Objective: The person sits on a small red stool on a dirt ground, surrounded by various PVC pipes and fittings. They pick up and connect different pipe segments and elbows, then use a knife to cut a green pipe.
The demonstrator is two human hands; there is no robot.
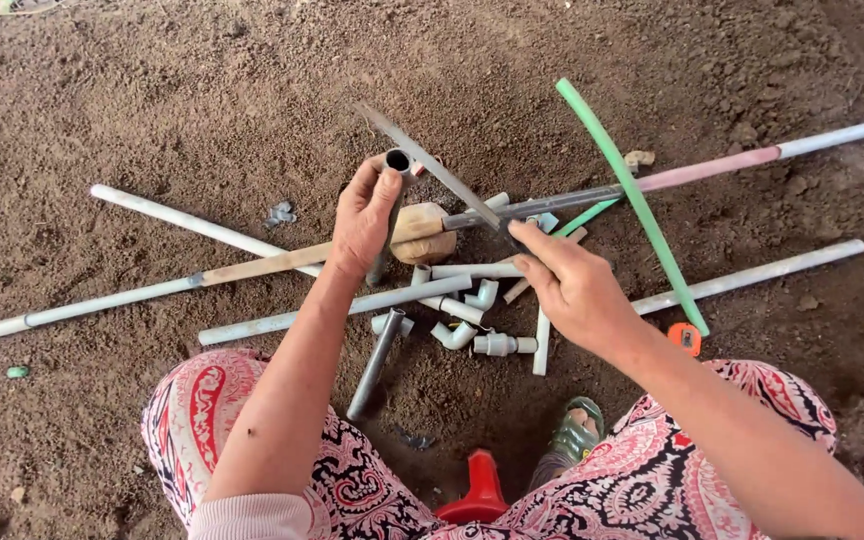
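Your left hand (364, 218) is clenched around a short grey pipe (390, 215), held upright with its open end facing up toward you; your fingers cover most of its middle, so only the dark mouth at the top and a stub below your palm show. Your right hand (570, 285) pinches the lower end of a thin hacksaw blade (437, 172) between thumb and fingertips, and the blade slants up and left until it lies across the pipe just below its mouth. Where blade meets pipe is partly masked by your left thumb, so you cannot tell whether it has bitten in.

Behind your left hand sits a rounded tan stone (424, 232), half hidden. Under both hands lies a heap of white pipe offcuts and elbow fittings (457, 335) on the bare soil (152, 100); how they overlap is hard to sort out. Long white pipes (252, 240) run out to both sides, some cut off by the frame edges. A green tube (632, 200) crosses them on the right, and a small orange object (685, 338) beside your right forearm is too small to identify. A red stool (480, 490) shows between your knees, mostly hidden by the patterned cloth
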